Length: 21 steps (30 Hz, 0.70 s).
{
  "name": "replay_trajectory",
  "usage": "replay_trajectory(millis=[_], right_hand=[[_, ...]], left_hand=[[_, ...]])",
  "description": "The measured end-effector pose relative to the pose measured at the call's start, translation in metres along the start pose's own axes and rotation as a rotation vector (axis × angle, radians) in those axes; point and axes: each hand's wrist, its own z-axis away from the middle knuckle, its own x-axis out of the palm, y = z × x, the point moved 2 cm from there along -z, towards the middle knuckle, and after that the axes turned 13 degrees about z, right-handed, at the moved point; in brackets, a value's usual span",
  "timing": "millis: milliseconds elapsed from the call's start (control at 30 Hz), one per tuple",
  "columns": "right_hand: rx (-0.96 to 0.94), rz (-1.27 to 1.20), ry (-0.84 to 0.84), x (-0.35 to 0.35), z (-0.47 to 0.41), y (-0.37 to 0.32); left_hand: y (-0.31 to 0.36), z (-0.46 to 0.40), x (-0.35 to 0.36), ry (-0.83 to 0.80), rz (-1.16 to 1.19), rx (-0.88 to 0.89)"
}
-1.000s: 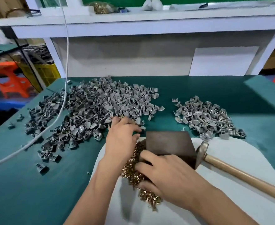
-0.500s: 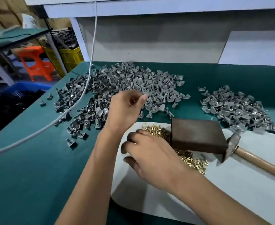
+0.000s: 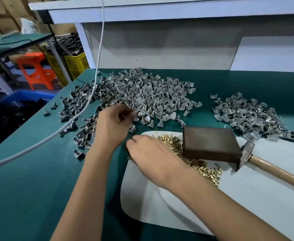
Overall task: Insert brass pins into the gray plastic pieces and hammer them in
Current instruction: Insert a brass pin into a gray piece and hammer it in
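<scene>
Lying on the white mat at the bench's near edge, brass pins touch the dark block; right hand curls beside them, its grip's contents unclear; left hand pinches something small and brass-coloured over the gray pieces

White cable across bench; orange stool, prob. yellow crates behind.

The left hand, fingers curled, sits at the near edge of the big gray pile. The right hand rests on the white mat beside the brass pins. A dark block touches the hammer; a smaller pile lies right.
</scene>
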Motion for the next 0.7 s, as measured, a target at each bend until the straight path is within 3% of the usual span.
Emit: replay_trajectory(millis=[167,333,533,700], right_hand=[[0.257,-0.375,0.184,-0.013,0.050,0.061],[0.386,-0.225,0.444,-0.020,0.098,0.110],[0.652,-0.149,0.575,-0.017,0.132,0.171],[0.631,-0.361,0.485,0.000,0.129,0.178]], left_hand=[[0.021,-0.001,0.054,-0.238,-0.039,0.182],[0.035,-0.003,0.108,-0.406,-0.197,0.232],[0.038,-0.008,0.126,-0.319,-0.188,0.213],[0.037,-0.006,0.129,-0.295,-0.178,0.192]])
